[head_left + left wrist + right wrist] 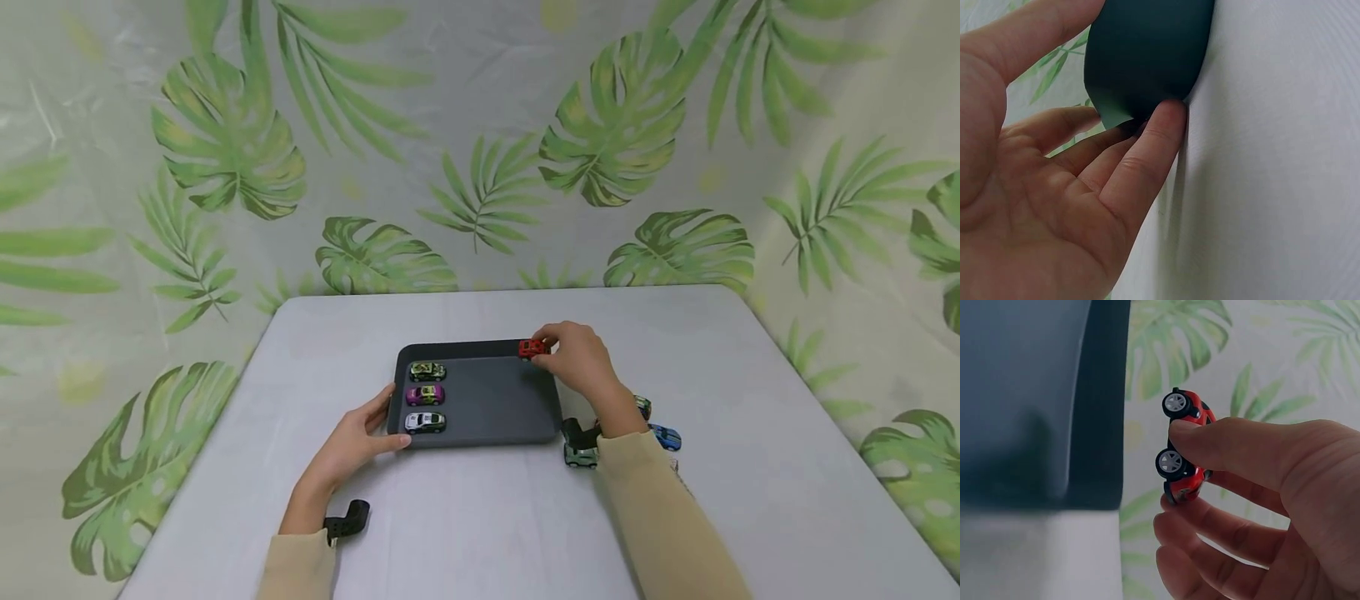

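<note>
My right hand (pixel 582 360) pinches a red toy car (pixel 530 348) above the far right corner of the dark grey tray (pixel 502 404). In the right wrist view the thumb presses the red car's (pixel 1194 482) side, its wheels facing the tray wall (pixel 1099 437). At the tray's near left corner, my left hand (pixel 352 442) grips the rim, thumb along the front and fingers at the left side. Down the tray's left side stand a green-and-yellow car (pixel 427 372), a purple car (pixel 425 395) and a white car (pixel 425 422).
Right of the tray, partly hidden by my right forearm, several more toy cars lie on the white table (pixel 480 525), among them a blue car (pixel 666 437) and a grey-green car (pixel 581 456). Behind the table hangs a leaf-patterned cloth (pixel 480 108).
</note>
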Demonstrator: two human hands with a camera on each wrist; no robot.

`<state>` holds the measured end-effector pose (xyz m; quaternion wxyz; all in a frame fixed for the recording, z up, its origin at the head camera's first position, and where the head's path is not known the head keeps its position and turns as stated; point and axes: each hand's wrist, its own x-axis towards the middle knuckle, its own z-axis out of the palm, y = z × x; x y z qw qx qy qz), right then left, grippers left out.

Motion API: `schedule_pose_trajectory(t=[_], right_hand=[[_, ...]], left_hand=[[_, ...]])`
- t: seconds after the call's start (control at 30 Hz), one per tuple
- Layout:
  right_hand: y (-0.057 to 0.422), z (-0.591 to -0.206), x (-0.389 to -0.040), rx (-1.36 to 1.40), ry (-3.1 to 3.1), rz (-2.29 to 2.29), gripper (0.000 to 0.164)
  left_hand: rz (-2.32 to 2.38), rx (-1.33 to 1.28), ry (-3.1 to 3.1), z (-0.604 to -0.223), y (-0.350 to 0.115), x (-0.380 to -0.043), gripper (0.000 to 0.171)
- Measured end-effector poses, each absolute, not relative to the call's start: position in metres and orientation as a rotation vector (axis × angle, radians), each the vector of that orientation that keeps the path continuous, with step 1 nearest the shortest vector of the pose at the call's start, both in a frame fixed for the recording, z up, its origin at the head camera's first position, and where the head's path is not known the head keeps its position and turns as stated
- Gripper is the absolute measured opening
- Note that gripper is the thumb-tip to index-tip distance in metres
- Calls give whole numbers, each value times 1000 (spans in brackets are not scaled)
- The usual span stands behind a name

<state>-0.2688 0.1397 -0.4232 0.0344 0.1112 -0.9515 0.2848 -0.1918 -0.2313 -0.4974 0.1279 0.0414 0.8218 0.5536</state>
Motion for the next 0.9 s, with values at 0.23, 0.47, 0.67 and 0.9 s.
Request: schedule_pose_trajectory(t=[0.23,0.47,0.67,0.9], right_hand=[[115,-429,-271,369,-2918,951,32],[95,-443,-277,400,-2916,946,28],[79,-449,-281,439,-2919,965,27],[59,-446,-290,457,-2930,934,27]], left_hand=[[1621,116,2389,-499,-231,-193,102],[1647,132,2373,-498,-230,-192,102],[1666,145,2365,-498,-230,-190,99],[1664,126,2354,-489,-226,-187,98]])
